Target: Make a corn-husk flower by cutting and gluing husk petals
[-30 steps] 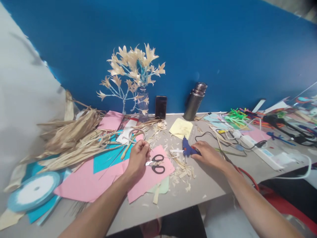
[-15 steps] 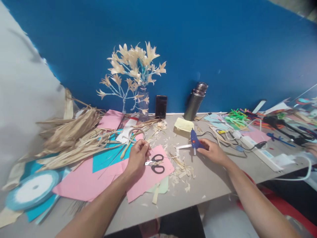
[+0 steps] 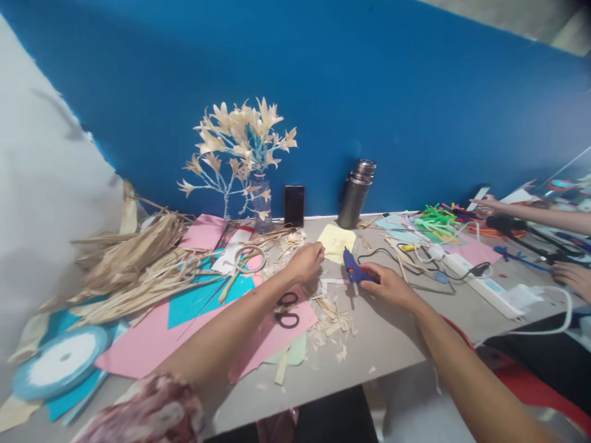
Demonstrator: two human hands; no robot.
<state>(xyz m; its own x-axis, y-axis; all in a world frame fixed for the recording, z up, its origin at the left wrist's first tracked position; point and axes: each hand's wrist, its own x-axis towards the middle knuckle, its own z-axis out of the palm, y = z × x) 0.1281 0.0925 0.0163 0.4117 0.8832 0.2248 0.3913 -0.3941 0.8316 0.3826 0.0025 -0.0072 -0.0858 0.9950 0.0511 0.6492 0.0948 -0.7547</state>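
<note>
My left hand (image 3: pixel 306 263) is closed, fingertips together, at the left edge of a yellow piece of paper (image 3: pixel 333 241). Whatever it may be pinching is too small to make out. My right hand (image 3: pixel 386 284) grips the handle of a blue hot glue gun (image 3: pixel 353 269), whose nozzle points up toward the yellow paper. Beneath my left forearm lie black-handled scissors (image 3: pixel 287 320), partly covered, on pink paper (image 3: pixel 305 312). Pale husk scraps (image 3: pixel 335 320) are scattered between my hands.
Dried husks (image 3: pixel 133 252) and a blue ribbon spool (image 3: pixel 62 363) fill the left. Cream flowers (image 3: pixel 244 138), a phone (image 3: pixel 294 206) and a flask (image 3: pixel 357 194) stand along the wall. At right are a power strip (image 3: pixel 482 286) and another person's hands (image 3: pixel 490 204).
My left hand has moved right and forward from beside the scissors to the yellow paper. The glue gun has tilted, its nozzle leaning further left. Another person's arm has come in at right.
</note>
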